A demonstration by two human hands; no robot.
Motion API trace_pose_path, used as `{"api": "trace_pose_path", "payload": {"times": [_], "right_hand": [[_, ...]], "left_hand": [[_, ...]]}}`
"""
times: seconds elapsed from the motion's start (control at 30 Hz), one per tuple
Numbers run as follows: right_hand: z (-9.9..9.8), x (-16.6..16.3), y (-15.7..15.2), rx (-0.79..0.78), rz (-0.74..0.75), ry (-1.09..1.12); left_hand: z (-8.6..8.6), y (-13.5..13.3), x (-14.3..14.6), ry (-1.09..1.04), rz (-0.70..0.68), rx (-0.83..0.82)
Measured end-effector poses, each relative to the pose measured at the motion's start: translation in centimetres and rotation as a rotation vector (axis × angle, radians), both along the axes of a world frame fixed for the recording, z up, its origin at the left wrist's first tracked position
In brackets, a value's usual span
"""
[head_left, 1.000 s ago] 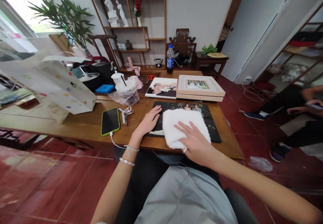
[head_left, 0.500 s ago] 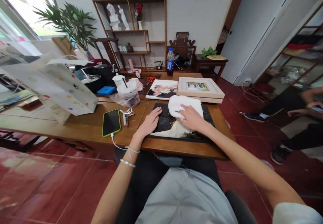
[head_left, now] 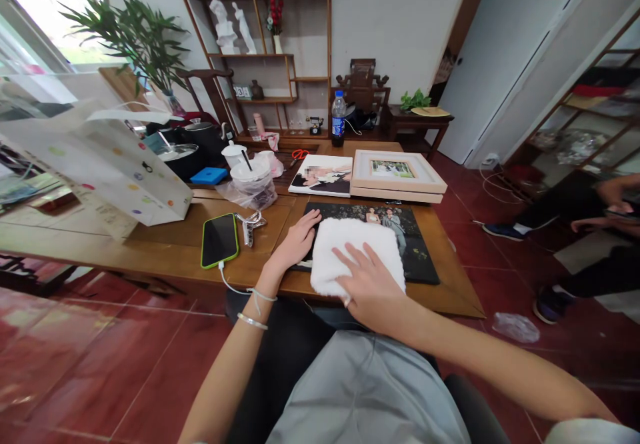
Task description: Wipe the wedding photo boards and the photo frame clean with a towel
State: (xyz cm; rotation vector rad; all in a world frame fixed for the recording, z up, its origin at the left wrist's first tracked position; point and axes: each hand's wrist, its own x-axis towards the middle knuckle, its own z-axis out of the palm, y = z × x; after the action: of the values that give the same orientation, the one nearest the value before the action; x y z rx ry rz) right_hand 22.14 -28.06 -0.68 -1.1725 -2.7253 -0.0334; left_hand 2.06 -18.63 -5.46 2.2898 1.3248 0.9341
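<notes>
Far left on the desk [head_left: 165, 257]: a white paper bag [head_left: 115, 171] with dots, lying on its side. Next to it, a phone [head_left: 219, 239] in a green case, dark screen up, and a shiny metal clip [head_left: 249, 224] just beside. Then the left hand [head_left: 296, 241], laid flat, fingers [head_left: 309, 219] a little apart, gripping nothing, only pressing down on the left edge of a big dark photo print [head_left: 423, 247]. Print flat on the desk near the front edge, long side running left to right. On the left part of the print, a soft white towel [head_left: 350, 244], folded, just right of the left hand. On the near corner of the towel, the right hand [head_left: 373, 284], also flat, fingers [head_left: 371, 257] spread wide and pointing away and a bit left, closed on nothing, just resting on top. Most of the towel ahead of those fingers and to their left; bare print off to their right. Right hand on the towel, left hand only beside it. Behind the print, a photo book [head_left: 323, 175] and a pale framed picture [head_left: 397, 174] side by side, with a water bottle [head_left: 339, 119] farther back. Far right, away from the desk, another person's hand [head_left: 613, 194] and legs.
</notes>
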Motion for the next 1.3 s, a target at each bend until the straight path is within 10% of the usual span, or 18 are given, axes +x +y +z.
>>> {"api": "trace_pose_path", "payload": {"times": [0.2, 0.63, 0.97, 1.3], "right_hand": [[0.4, 0.9, -2.3, -0.065, 0.072, 0.071], [-0.3, 1.6, 9.7, -0.015, -0.257, -0.011], [0.2, -2.9, 2.0, -0.037, 0.036, -0.035], [1.3, 4.0, -1.4, -0.186, 0.198, 0.096]], "left_hand": [[0.2, -0.1, 0.0, 0.022, -0.001, 0.006], [-0.3, 0.2, -0.1, -0.034, 0.002, -0.036], [1.2, -0.7, 0.1, -0.231, 0.048, -0.236], [0.7, -0.8, 0.4, -0.080, 0.049, -0.077]]}}
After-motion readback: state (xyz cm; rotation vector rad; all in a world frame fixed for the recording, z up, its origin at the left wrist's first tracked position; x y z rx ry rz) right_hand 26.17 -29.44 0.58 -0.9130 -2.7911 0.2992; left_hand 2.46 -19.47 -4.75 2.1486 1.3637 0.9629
